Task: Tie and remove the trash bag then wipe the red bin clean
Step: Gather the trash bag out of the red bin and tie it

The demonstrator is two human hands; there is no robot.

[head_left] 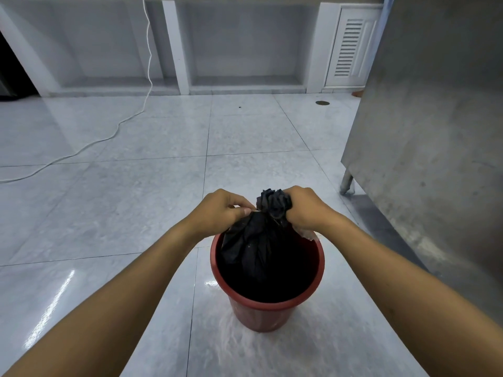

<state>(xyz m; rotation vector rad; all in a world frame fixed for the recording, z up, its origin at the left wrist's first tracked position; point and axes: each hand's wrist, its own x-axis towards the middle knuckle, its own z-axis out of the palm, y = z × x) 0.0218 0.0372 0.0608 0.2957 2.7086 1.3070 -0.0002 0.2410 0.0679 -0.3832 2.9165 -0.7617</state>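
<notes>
A: Looking at the bag (258,248), where is it, and how do the hands hold it?

B: It sits inside the red bin (265,308), which stands on the tiled floor (136,148) beside a steel cabinet (435,104). The right hand (307,208) is curled around the gathered neck (275,204), which sticks out above the fist. The left hand (224,210) pinches something thin at the neck with thumb and fingers; I cannot tell if it is a tie or a strip of the bag.

A: How will the bag handle?

B: I think it is soft, thin and a little slippery. The body looks full, so maybe it has some weight, but I cannot be sure. The best place to take it is the twisted neck, below the bunch, because there the plastic is thick. The thin sides can tear if pulled.

A: And the bin?

B: Stiff plastic, probably light; it may lift with the bag.

A: Any writing or brand?

B: None that I can read on bag, bin or cabinet
</notes>
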